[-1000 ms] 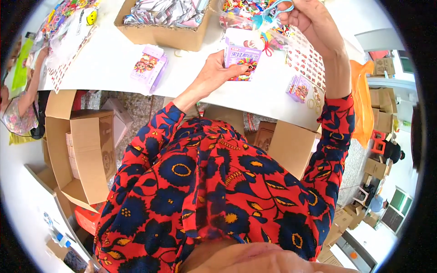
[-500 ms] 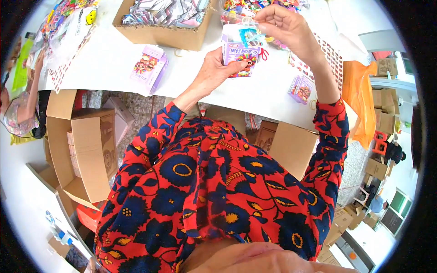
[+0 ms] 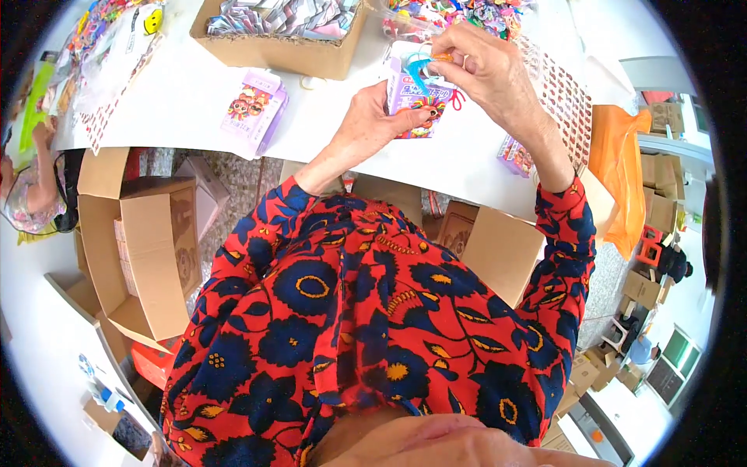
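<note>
My left hand (image 3: 372,117) grips a small purple-and-white carton (image 3: 420,100) upright above the table, thumb across its printed front. A red cord loop shows at the carton's right side. Over the carton's top, my right hand (image 3: 486,74) pinches a small orange piece (image 3: 442,57). A bright blue curled band-like piece (image 3: 420,71) hangs by its fingertips, at the carton's upper edge; its exact kind is unclear. Another purple carton (image 3: 254,113) lies to the left. Partly behind my right wrist is a smaller purple box (image 3: 513,154).
A cardboard box (image 3: 272,54) full of silvery packets stands at the back. Beside it lies a heap of colourful small pieces (image 3: 482,17). Sticker sheets (image 3: 564,101) and an orange bag (image 3: 618,179) are at right. Open cartons (image 3: 148,257) stand below the table, and another person sits far left.
My right hand has come down closer to the carton, and the blue piece now curls at its top edge. An orange piece now shows in the fingers. My left hand keeps its hold.
</note>
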The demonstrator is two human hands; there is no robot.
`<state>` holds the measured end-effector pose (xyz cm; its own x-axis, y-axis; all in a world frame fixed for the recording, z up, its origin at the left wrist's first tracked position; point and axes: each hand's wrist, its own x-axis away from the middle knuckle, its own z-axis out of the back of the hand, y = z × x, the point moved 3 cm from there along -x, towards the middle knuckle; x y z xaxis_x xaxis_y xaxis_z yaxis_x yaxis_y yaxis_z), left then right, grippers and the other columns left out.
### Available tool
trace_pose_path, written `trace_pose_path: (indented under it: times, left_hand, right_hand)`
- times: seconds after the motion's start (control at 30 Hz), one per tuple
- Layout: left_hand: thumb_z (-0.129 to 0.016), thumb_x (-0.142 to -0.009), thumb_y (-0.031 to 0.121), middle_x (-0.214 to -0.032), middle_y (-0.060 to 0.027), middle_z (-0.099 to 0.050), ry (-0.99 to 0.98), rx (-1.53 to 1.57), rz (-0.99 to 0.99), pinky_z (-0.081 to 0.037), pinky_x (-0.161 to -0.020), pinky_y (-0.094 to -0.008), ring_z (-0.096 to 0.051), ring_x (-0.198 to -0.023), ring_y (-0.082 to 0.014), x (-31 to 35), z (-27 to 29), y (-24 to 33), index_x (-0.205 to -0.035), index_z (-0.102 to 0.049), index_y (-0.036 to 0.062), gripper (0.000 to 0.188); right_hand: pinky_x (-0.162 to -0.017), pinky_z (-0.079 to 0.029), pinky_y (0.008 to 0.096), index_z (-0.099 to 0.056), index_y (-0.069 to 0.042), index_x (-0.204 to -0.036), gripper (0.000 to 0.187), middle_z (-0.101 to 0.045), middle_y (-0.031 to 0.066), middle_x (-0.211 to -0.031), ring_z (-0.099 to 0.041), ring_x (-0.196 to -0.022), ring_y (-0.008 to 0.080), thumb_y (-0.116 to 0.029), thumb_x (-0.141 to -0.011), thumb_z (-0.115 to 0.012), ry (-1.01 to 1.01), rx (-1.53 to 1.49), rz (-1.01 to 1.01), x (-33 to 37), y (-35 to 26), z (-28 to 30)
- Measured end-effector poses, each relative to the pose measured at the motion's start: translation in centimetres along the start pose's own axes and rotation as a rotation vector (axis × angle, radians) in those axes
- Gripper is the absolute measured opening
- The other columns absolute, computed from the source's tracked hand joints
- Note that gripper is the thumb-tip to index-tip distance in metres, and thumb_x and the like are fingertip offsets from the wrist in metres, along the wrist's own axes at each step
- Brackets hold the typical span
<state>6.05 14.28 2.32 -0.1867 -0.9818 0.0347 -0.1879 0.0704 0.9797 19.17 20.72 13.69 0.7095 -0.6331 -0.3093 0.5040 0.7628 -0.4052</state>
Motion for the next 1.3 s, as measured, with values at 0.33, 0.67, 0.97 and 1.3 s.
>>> trace_pose_path:
  times: [0.33,0.67,0.97,1.3]
  left_hand:
    - [-0.069,-0.081,0.015,-0.086,-0.0065,-0.067,0.043,0.054,-0.072,-0.053,-0.068,-0.0245,-0.063,-0.077,-0.0101,0.7,0.3,-0.2,-0.101,-0.059,-0.0016,0.028]
    - [-0.070,-0.081,0.013,-0.086,-0.0068,-0.067,0.004,-0.369,-0.149,-0.052,-0.068,-0.0259,-0.064,-0.077,-0.0111,1.7,0.2,0.7,-0.102,-0.059,-0.0019,0.029]
    - [-0.070,-0.081,0.012,-0.090,-0.0056,-0.066,-0.019,0.104,-0.102,-0.052,-0.071,-0.0253,-0.062,-0.080,-0.0107,2.3,0.1,0.0,-0.104,-0.058,-0.0013,0.030]
    - [-0.069,-0.081,0.011,-0.093,-0.0078,-0.065,0.033,0.009,-0.089,-0.053,-0.073,-0.0263,-0.062,-0.084,-0.0114,2.6,0.5,0.8,-0.106,-0.055,-0.0038,0.032]
  right_hand:
    - [-0.078,-0.049,0.0293,-0.062,-0.003,-0.105,0.024,-0.064,0.0079,-0.095,-0.060,-0.089,0.0200,-0.008,-0.082,-0.062,-0.030,0.006,0.231,1.4,-0.1,0.0]
    - [-0.068,-0.047,0.0325,-0.063,-0.004,-0.099,0.020,-0.063,0.0063,-0.095,-0.058,-0.075,0.0238,-0.008,-0.080,-0.064,-0.109,0.050,0.108,2.5,-1.1,-0.6]
    - [-0.078,-0.046,0.0304,-0.060,-0.007,-0.114,0.028,-0.063,0.0041,-0.106,-0.057,-0.091,0.0148,-0.007,-0.087,-0.056,-0.136,-0.301,0.014,2.5,-1.7,-0.5]
    - [-0.085,-0.046,0.0305,-0.051,-0.004,-0.122,0.045,-0.061,0.0070,-0.103,-0.057,-0.094,0.0147,-0.011,-0.081,-0.067,0.040,-0.342,-0.297,6.3,-0.4,-2.8]
